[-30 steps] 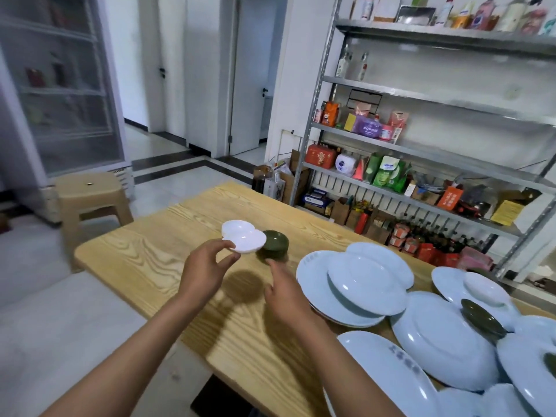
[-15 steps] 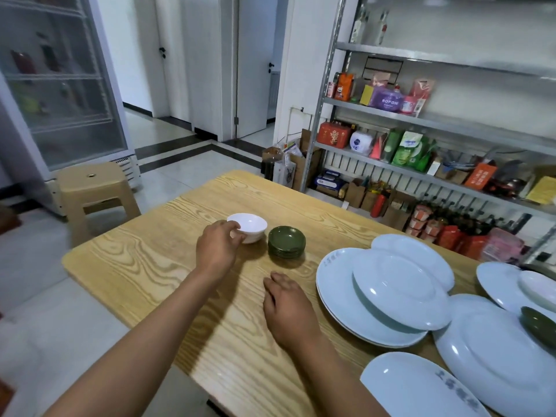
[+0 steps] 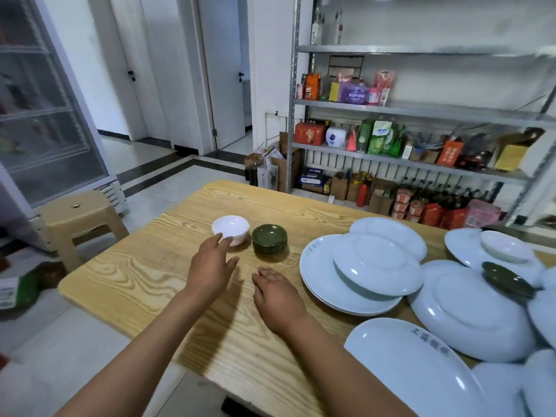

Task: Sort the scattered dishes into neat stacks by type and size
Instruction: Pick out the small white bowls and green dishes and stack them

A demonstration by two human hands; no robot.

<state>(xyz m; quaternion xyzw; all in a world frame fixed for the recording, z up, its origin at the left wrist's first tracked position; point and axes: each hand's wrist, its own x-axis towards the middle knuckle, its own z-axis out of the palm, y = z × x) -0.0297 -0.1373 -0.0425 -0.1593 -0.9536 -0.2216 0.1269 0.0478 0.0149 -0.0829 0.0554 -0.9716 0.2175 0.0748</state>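
Steel storage shelving packed with groceries stood behind a light wooden table. On it, a stack of small white bowls sat just beside a stack of small green saucers. Loosely spread, the left hand touched the white bowls' near rim. Flat on the wood, the right hand held nothing. Large white plates overlapped to the right.

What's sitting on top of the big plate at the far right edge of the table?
On the far-right plate sit a small white dish and a dark green saucer at its near rim. What lies beneath the plate is covered.
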